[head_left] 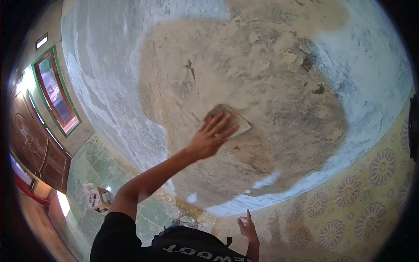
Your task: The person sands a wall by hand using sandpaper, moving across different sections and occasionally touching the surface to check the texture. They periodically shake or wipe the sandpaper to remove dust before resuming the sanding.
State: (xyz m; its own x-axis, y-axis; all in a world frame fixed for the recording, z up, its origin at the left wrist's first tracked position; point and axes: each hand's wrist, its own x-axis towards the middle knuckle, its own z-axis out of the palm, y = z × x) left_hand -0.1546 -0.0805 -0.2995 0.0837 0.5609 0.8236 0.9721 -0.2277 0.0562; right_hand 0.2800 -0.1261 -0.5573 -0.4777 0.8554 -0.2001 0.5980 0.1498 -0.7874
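The person's left hand [207, 139] is holding a flat, pale tan pad with a pointed corner [240, 125] against a rough brown-and-white plaster wall [244, 78], near the wall's middle and well above its bottom edge. What the pad is made of, I cannot tell. The right hand [248, 228] is hanging loose by the wall's bottom edge, one finger sticking up, with nothing showing in it. Because the left fingers are lying spread over the pad's back, a bump could be knocking it loose, and the fingertips could be getting scraped. A dark, ragged patch [319, 89] is sitting nearer the wall's right edge; its rough rim could be catching the pad and dropping crumbs. Pushing too hard on one corner could be digging a line into the plaster.
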